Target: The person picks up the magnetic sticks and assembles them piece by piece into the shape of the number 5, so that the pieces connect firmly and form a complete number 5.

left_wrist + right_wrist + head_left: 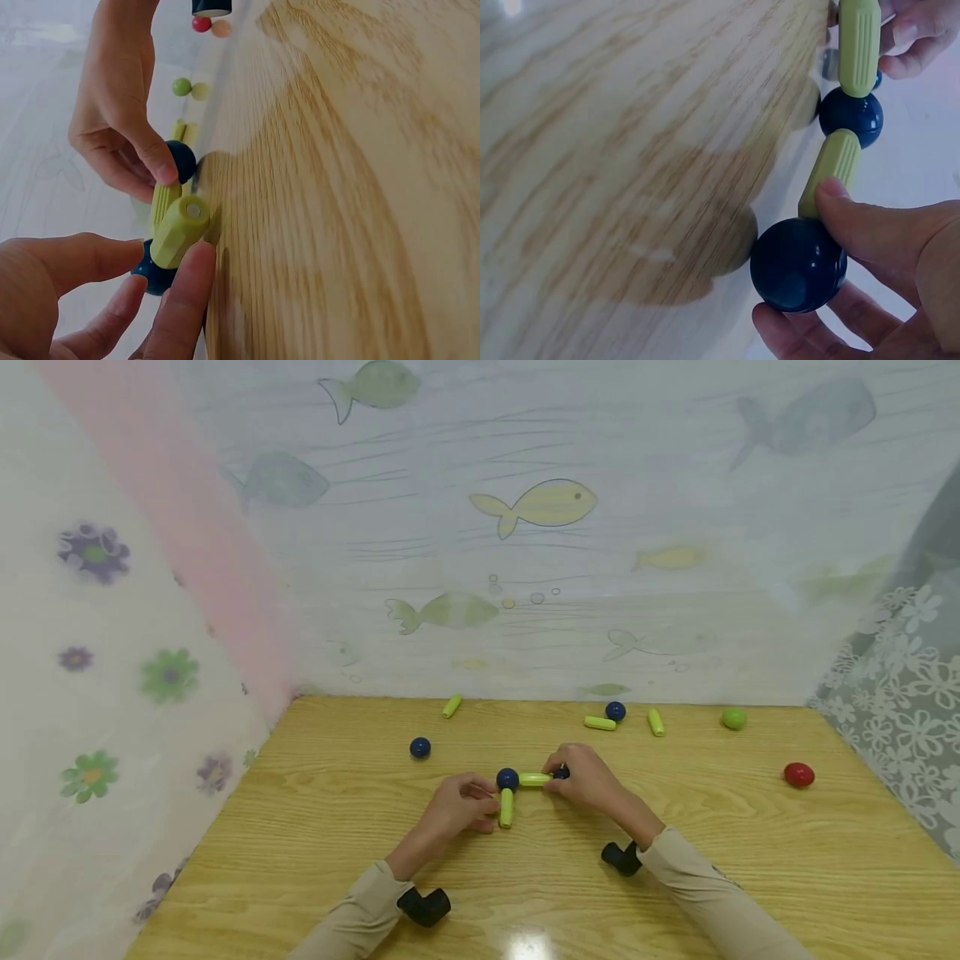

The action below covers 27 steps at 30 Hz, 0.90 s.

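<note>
My right hand (587, 777) pinches a joined pair: a yellow-green stick (831, 169) with the thumb on it, and a blue ball (795, 266) at its right end. The stick's left end meets another blue ball (507, 779). From that ball a second yellow-green stick (507, 810) points toward me, its free end showing a small silvery disc in the left wrist view. My left hand (457, 806) is at the left of this corner, fingers loosely spread, with fingertips right at the ball and the second stick.
Farther back on the wooden table (315, 827) lie a blue ball (420, 747), loose yellow-green sticks (452, 706), another blue ball (615, 711) and a green ball (734, 718). A red ball (798, 774) sits at the right. Fish-printed fabric (420, 552) hangs along the back edge.
</note>
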Available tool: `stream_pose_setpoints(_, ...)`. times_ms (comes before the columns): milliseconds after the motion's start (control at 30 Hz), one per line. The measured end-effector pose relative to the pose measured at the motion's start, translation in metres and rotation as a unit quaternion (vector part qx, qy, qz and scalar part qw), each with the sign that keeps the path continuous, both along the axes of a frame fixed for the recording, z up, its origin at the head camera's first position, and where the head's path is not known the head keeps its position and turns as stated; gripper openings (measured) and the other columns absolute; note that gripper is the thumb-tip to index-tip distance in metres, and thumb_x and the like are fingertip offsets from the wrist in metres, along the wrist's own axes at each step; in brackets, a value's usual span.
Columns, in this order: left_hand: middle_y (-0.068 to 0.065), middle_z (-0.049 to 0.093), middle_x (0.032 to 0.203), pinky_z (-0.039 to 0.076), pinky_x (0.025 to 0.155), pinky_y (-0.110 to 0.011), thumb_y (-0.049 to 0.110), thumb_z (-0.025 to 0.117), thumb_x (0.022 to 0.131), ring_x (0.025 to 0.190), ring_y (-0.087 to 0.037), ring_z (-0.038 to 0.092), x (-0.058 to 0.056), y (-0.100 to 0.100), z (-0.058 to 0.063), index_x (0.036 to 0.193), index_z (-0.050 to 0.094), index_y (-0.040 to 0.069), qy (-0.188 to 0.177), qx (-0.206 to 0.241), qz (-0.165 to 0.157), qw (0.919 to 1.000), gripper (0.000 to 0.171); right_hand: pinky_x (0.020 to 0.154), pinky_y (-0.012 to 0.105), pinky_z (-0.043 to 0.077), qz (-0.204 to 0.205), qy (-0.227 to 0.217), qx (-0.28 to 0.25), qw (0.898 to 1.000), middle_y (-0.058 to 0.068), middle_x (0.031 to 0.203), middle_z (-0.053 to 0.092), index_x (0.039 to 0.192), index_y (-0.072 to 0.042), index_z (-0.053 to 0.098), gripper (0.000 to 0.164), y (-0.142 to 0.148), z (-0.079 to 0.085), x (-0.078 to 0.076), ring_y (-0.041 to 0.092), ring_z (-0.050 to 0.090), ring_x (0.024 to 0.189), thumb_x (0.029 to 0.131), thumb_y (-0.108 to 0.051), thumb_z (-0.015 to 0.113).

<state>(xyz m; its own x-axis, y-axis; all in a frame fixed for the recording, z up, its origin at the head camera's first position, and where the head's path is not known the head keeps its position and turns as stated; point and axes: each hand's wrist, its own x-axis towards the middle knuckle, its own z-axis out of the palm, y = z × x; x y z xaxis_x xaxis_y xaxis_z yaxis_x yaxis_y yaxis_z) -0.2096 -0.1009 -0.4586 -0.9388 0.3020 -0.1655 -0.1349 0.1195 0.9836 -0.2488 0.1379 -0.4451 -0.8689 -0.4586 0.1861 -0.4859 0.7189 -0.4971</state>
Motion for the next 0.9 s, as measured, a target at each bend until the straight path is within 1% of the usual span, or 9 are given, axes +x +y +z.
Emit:
stream_pose_setpoints(133, -0.017, 0.058, 0.099, 0.057, 0.07, -0.036, 0.002, 0.063, 0.089, 0.082, -0.024, 0.063, -0.001, -0.011, 0.0, 0.112, 0.058, -0.009, 0.011, -0.005, -0.003, 0.9999, 0.025, 0.067, 0.031, 0.049, 0.0, -0.008, -0.005, 1.0, 0.002, 0.082, 0.063, 0.089, -0.006, 0.075, 0.013, 0.0, 0.001, -0.001, 0.018, 0.059, 0.077, 0.078, -0.011, 0.078)
stream_pose_setpoints(333, -0.016, 0.058, 0.1, 0.057, 0.071, -0.037, 0.003, 0.062, 0.09, 0.083, -0.024, 0.062, -0.001, -0.03, 0.002, 0.113, 0.056, -0.009, 0.028, -0.023, 0.02, 0.9991, 0.027, 0.066, 0.03, 0.049, -0.003, -0.011, -0.006, 1.0, 0.002, 0.082, 0.064, 0.087, -0.006, 0.075, 0.012, 0.0, 0.002, -0.001, 0.017, 0.059, 0.076, 0.077, -0.01, 0.079)
stream_pose_setpoints(467, -0.02, 0.056, 0.104, 0.056, 0.071, -0.039, 0.0, 0.061, 0.09, 0.088, -0.027, 0.06, -0.002, -0.043, 0.005, 0.114, 0.056, -0.01, 0.04, -0.022, 0.04, 0.9982, 0.027, 0.065, 0.029, 0.048, -0.01, -0.01, -0.004, 1.0, 0.001, 0.082, 0.063, 0.087, -0.007, 0.075, 0.012, 0.0, 0.002, -0.002, 0.015, 0.058, 0.075, 0.076, -0.01, 0.079)
stream_pose_setpoints(567, -0.023, 0.056, 0.106, 0.056, 0.07, -0.04, -0.001, 0.062, 0.089, 0.09, -0.029, 0.061, -0.005, -0.053, 0.007, 0.113, 0.057, -0.01, 0.049, -0.027, 0.061, 0.9966, 0.027, 0.065, 0.029, 0.048, -0.011, -0.01, -0.001, 1.0, 0.001, 0.082, 0.064, 0.087, -0.007, 0.075, 0.012, 0.0, 0.001, -0.002, 0.014, 0.058, 0.075, 0.076, -0.011, 0.08)
stream_pose_setpoints(733, -0.022, 0.058, 0.106, 0.056, 0.067, -0.038, -0.001, 0.064, 0.087, 0.088, -0.028, 0.062, -0.012, -0.07, 0.007, 0.112, 0.06, -0.007, 0.071, -0.06, 0.103, 0.9903, 0.025, 0.064, 0.028, 0.048, -0.008, -0.012, -0.001, 1.0, 0.001, 0.082, 0.064, 0.087, -0.007, 0.075, 0.012, 0.001, 0.0, -0.002, 0.014, 0.058, 0.074, 0.076, -0.011, 0.079)
stream_pose_setpoints(800, -0.021, 0.059, 0.106, 0.056, 0.068, -0.038, -0.001, 0.065, 0.087, 0.089, -0.028, 0.062, -0.015, -0.076, 0.007, 0.111, 0.06, -0.007, 0.079, -0.069, 0.117, 0.9876, 0.025, 0.064, 0.028, 0.048, -0.007, -0.015, -0.004, 1.0, 0.002, 0.082, 0.064, 0.087, -0.006, 0.075, 0.012, 0.001, 0.0, -0.002, 0.015, 0.058, 0.075, 0.076, -0.01, 0.079)
stream_pose_setpoints(900, -0.022, 0.059, 0.107, 0.055, 0.071, -0.038, 0.0, 0.065, 0.087, 0.092, -0.028, 0.061, -0.021, -0.084, 0.008, 0.111, 0.06, -0.007, 0.083, -0.069, 0.133, 0.9852, 0.026, 0.064, 0.028, 0.048, -0.005, -0.018, -0.008, 1.0, 0.003, 0.083, 0.064, 0.089, -0.005, 0.075, 0.014, 0.001, 0.001, -0.002, 0.015, 0.058, 0.075, 0.076, -0.01, 0.079)
